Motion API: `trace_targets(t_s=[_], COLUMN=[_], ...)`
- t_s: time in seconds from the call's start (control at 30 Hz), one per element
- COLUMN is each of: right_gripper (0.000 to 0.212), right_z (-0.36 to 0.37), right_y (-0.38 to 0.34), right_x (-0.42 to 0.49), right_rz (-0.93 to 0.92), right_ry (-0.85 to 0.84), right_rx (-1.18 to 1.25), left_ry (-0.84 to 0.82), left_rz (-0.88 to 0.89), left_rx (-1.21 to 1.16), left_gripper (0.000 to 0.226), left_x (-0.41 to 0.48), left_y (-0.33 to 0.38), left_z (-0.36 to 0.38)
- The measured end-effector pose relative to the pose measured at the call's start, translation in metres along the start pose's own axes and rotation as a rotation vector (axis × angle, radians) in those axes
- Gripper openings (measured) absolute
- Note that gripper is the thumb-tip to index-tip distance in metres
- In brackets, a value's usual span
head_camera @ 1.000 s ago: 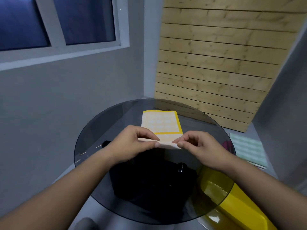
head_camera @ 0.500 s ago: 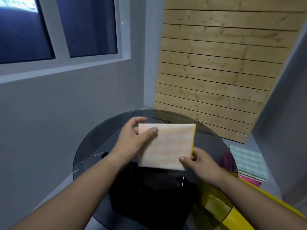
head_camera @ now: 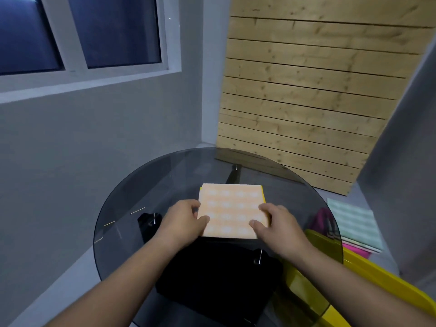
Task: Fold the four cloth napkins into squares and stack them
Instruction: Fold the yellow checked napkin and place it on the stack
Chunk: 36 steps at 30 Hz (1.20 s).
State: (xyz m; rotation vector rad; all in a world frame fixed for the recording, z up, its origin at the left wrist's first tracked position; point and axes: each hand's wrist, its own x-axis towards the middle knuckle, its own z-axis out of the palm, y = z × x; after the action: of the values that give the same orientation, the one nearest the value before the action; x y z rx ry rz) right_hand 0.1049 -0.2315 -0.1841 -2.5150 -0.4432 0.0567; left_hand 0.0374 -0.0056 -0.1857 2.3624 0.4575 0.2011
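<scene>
Holding the folded orange-checked cloth napkin (head_camera: 232,210) flat on the round smoked-glass table (head_camera: 132,206), left hand (head_camera: 182,219) and right hand (head_camera: 277,224) pinch its side edges. Slick glass plus soft cloth, I'd guess the layers could slide and skew the square once released.

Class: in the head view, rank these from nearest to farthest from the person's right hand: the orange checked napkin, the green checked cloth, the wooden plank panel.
From the right hand:
1. Orange checked napkin: touching the hand, on the glass table.
2. Green checked cloth: off to the right, beyond the table edge.
3. Wooden plank panel: leaning at the back.
</scene>
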Motion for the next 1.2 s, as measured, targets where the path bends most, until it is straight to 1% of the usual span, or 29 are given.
trace_targets(t_s=[0.13,0.23,0.3,0.43,0.53,0.67,0.87,0.93,0.97,1.0,1.07,1.1,1.17,1.2], right_gripper=[0.042,0.041,0.037,0.017,0.015,0.020,0.045,0.051,0.053,0.055,0.058,0.059,0.062,0.064], right_z=[0.001,-0.003,-0.002,0.002,0.001,-0.001,0.001,0.001,0.002,0.002,0.002,0.001,-0.001,-0.003], right_y=[0.000,0.002,0.001,0.001,0.000,-0.001,-0.002,-0.001,-0.001,-0.001,-0.001,-0.002,-0.004,-0.004], right_x=[-0.001,0.001,0.001,0.000,0.002,0.003,0.004,0.005,0.005,0.005,0.005,0.006,0.007,0.009], right_rz=[-0.077,-0.123,-0.163,-0.224,-0.243,-0.246,-0.252,-0.257,-0.259,-0.263,-0.274,-0.276,-0.267,-0.256], right_ry=[-0.097,-0.153,-0.167,-0.178,-0.188,-0.242,-0.282,-0.284,-0.289,-0.293,-0.300,-0.305,-0.306,-0.301], right_rx=[-0.105,-0.180,-0.246,-0.344,-0.338,-0.335,-0.469,-0.516,-0.534,-0.554,-0.611,-0.634,-0.652,-0.648], left_ry=[-0.023,-0.038,-0.056,-0.087,-0.100,-0.110,-0.138,-0.145,-0.141,-0.130,-0.082,-0.056,-0.019,-0.011], left_rz=[-0.014,-0.010,-0.021,-0.063,-0.080,-0.078,-0.090,-0.083,-0.070,-0.045,-0.018,-0.019,-0.021,-0.022], left_rx=[0.051,0.069,0.091,0.061,0.062,0.047,0.015,0.042,0.080,0.121,0.168,0.160,0.121,0.086], left_gripper=[0.021,0.022,0.023,0.028,0.025,0.021,0.020,0.021,0.017,0.013,0.027,0.027,0.013,0.018], left_x=[0.004,0.006,0.007,0.011,0.014,0.014,0.015,0.017,0.018,0.017,0.018,0.019,0.021,0.023], left_y=[-0.003,-0.004,-0.004,-0.008,-0.008,-0.005,0.001,0.002,0.003,0.005,0.007,0.007,0.007,0.006], left_z=[-0.004,-0.005,-0.005,-0.005,-0.008,-0.010,-0.016,-0.017,-0.017,-0.016,-0.012,-0.010,-0.008,-0.007])
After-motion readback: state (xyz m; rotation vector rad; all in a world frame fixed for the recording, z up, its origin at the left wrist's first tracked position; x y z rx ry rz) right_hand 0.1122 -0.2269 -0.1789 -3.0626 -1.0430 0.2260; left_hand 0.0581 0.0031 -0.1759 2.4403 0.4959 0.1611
